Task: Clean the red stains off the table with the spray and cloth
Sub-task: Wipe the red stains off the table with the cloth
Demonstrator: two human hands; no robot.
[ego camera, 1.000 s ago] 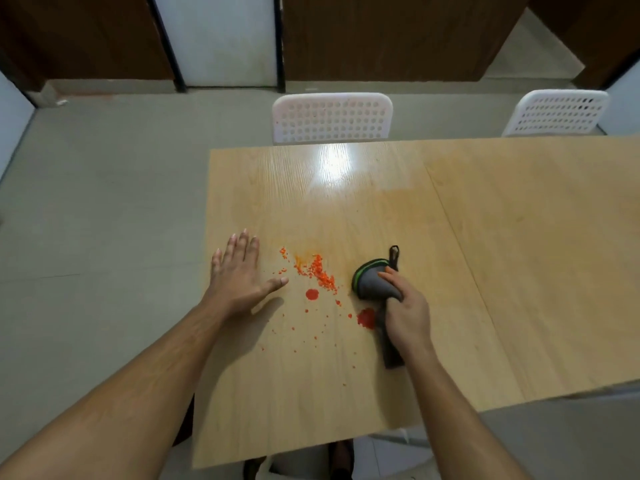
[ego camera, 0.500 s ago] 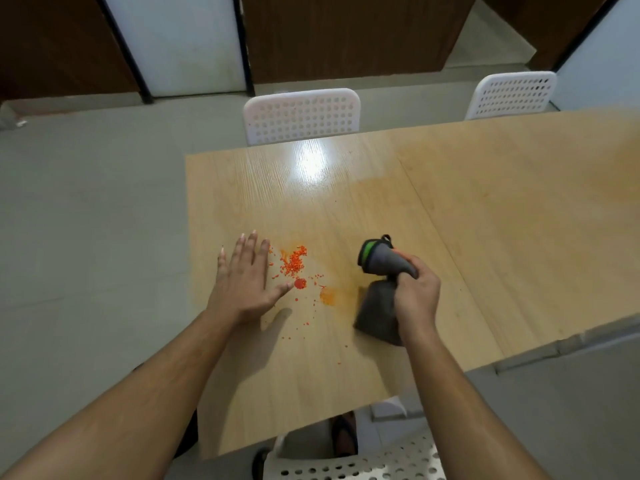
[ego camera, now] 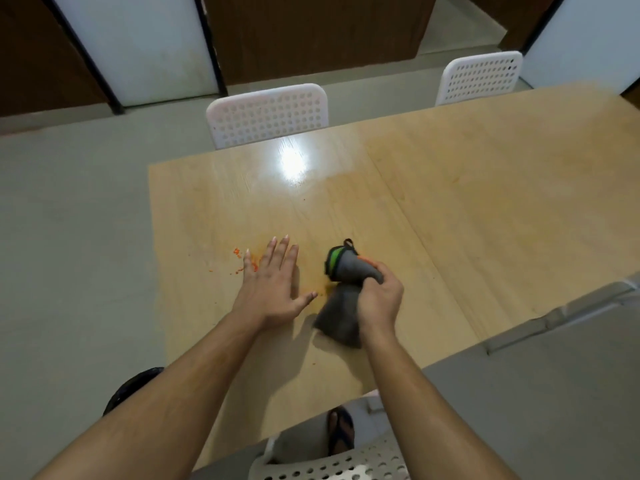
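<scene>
From the head camera: the right hand has its fingers curled tight round the grey cloth, pressed on the table. The left hand lies flat, fingers straight, partly over the red stains. It may smear them, and no spray shows

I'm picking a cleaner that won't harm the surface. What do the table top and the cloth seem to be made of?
The table top looks like light wood or wood-look laminate with a glossy sealed finish: grain lines show, and a lamp glares off it. Which of the two I cannot tell. The cloth gripped by the right hand looks like soft, matte grey fabric, bunched and folded, with a green edge.
</scene>
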